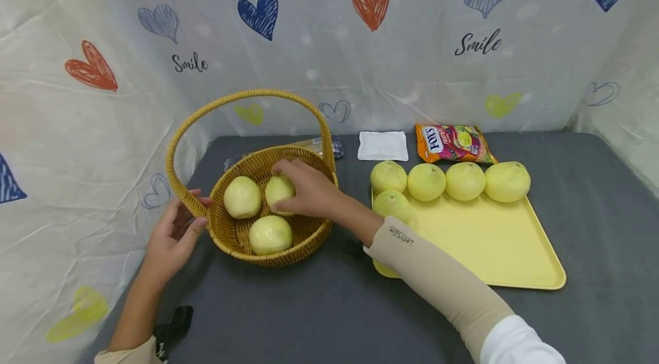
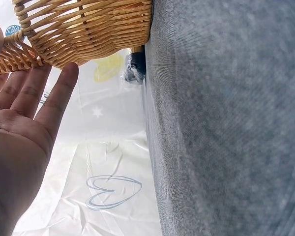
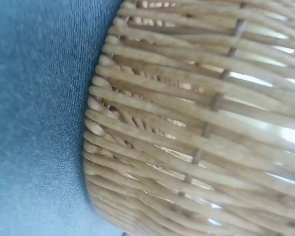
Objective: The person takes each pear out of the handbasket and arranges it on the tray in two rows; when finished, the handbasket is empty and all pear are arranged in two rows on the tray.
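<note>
1. Fruit (image 1: 278,188), pale yellow-green and rounded, exact kind not determinable: located inside the wicker basket (image 1: 315,241), near the middle.
2. Right grip (image 1: 310,189): thumb and fingers curled over the fruit from its right side, pinching it. Whether the fruit bears on the basket floor cannot be told; the right wrist view shows only the outer weave.
3. Handling (estimated): moderate weight, firm body, smooth skin liable to slip, flesh liable to bruise under fingertip pressure. Take hold across the widest part, thumb opposite fingers, with even pressure.
4. Left grip (image 1: 173,238): thumb and fingers set on either side of the foot of the arched handle (image 1: 177,181), pinching it. The basket should be light and fairly stiff; the handle foot is a sound steadying point.
5. Neighbouring contents: left-hand fruit (image 1: 242,198) and front fruit (image 1: 270,235). Avoid knocking either.
6. Yellow tray (image 1: 479,255), right of the basket: a row of four fruits (image 1: 465,181) along its far edge, another fruit (image 1: 391,205) near its left edge.
7. Behind the tray: white packet (image 1: 382,146) and FOX'S candy bag (image 1: 455,143), on the grey-covered counter (image 1: 319,318).
</note>
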A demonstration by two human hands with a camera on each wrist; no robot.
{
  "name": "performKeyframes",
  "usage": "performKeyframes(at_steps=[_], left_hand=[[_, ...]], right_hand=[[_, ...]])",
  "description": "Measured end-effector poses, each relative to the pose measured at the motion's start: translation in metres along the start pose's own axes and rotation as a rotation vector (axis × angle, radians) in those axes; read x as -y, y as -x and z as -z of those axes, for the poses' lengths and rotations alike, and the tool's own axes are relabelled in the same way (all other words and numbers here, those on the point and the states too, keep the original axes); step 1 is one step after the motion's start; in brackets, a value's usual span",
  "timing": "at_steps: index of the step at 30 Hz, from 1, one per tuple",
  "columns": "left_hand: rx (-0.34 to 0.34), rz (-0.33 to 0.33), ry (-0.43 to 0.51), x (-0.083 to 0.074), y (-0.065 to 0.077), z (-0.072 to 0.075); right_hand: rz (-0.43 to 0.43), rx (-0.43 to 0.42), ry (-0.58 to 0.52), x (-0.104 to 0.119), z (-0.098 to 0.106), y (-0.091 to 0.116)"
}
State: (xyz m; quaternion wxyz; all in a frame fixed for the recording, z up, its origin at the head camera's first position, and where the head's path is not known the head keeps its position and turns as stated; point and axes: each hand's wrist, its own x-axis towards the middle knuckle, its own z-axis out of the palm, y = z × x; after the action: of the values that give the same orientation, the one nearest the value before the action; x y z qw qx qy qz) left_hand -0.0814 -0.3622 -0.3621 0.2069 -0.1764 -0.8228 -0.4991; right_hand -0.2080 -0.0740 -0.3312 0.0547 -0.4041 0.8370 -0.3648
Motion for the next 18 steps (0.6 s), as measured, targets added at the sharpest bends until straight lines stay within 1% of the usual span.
performKeyframes(at_steps=[3,8,12,18], left_hand=[[0.000,0.009,-0.008,-0.001,0.000,0.001],[0.005,-0.003,-0.021,0.001,0.001,0.001],[0.005,-0.013,-0.020,0.001,0.001,0.000],[0.005,-0.002,-0.021,0.001,0.001,0.000]], right_hand=[[0.014,-0.012,-0.007,0.001,0.003,0.006],[0.028,-0.034,-0.018,0.001,0.008,0.018],[0.043,-0.074,-0.039,0.002,0.016,0.028],[0.088,-0.128,-0.080,0.006,0.028,0.043]])
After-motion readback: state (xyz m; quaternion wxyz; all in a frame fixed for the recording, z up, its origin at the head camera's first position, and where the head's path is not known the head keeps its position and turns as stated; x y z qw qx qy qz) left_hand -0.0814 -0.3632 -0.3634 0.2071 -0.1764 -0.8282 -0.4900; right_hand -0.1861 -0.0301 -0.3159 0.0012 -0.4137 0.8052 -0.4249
